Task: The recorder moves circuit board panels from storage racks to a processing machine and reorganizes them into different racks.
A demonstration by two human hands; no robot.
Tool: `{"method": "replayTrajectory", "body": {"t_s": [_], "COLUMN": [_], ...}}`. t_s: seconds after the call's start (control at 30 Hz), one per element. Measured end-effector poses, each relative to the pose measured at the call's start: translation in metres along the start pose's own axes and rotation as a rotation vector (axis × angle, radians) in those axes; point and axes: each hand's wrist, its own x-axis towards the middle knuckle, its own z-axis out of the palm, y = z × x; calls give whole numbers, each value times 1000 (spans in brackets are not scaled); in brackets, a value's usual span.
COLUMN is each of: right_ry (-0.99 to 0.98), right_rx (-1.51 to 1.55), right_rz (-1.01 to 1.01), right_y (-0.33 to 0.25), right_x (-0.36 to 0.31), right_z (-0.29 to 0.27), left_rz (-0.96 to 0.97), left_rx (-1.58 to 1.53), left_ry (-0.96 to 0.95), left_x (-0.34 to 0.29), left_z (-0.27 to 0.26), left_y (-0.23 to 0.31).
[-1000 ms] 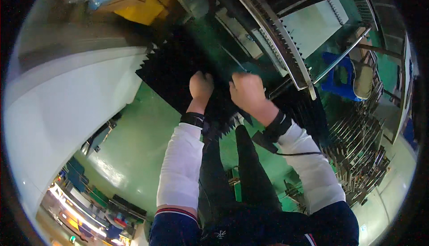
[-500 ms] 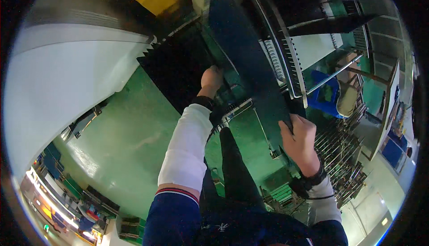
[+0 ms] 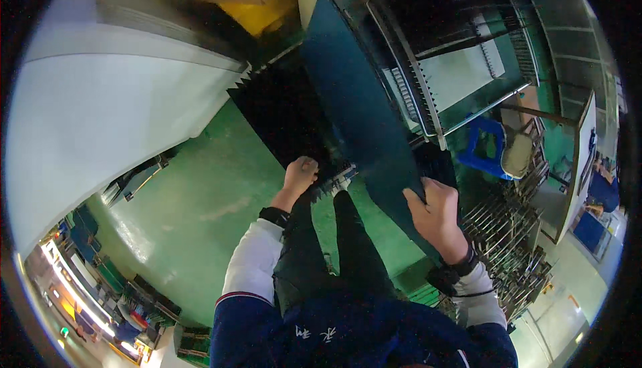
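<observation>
A long, flat, dark blue-black panel (image 3: 364, 107) stands on edge, slanting from the far middle toward my right side. My right hand (image 3: 438, 214) is closed on its near end, the thumb lying along the near face. Left of the panel is a black rack (image 3: 281, 110) with a toothed edge. At the rack's near side my left hand (image 3: 301, 175) is closed, its fingers curled in. Whatever those fingers hold, if anything, is lost against the black behind them.
On the right stands a metal rack (image 3: 411, 67) with slotted rails and pale sheets. Beyond it are a blue plastic stool (image 3: 483, 144) and a stack of metal rods (image 3: 505, 234). A large white surface (image 3: 114, 120) fills the left, above the green floor (image 3: 194, 234).
My left hand has drawn back toward my body along the black rack. The dark panel has come nearer in my right hand, which has shifted slightly left.
</observation>
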Motion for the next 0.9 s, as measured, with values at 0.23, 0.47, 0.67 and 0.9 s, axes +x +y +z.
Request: {"method": "replayTrajectory", "body": {"t_s": [0.23, 0.47, 0.67, 0.9], "right_ry": [89, 113, 126, 107], "right_rx": [-20, -117, -159, -223], "right_rz": [-196, -209, -204, -230], "right_y": [-9, -13, -13, -4], "right_x": [22, 54, 73, 92], "right_z": [39, 63, 72, 71], "left_rz": [-97, -88, -49, 33], "left_rx": [-134, -15, 15, 99], "left_ry": [31, 72, 70, 114], "left_x": [-29, -51, -43, -52], "left_z": [-41, -30, -34, -34], "left_y": [-84, -83, -86, -76]}}
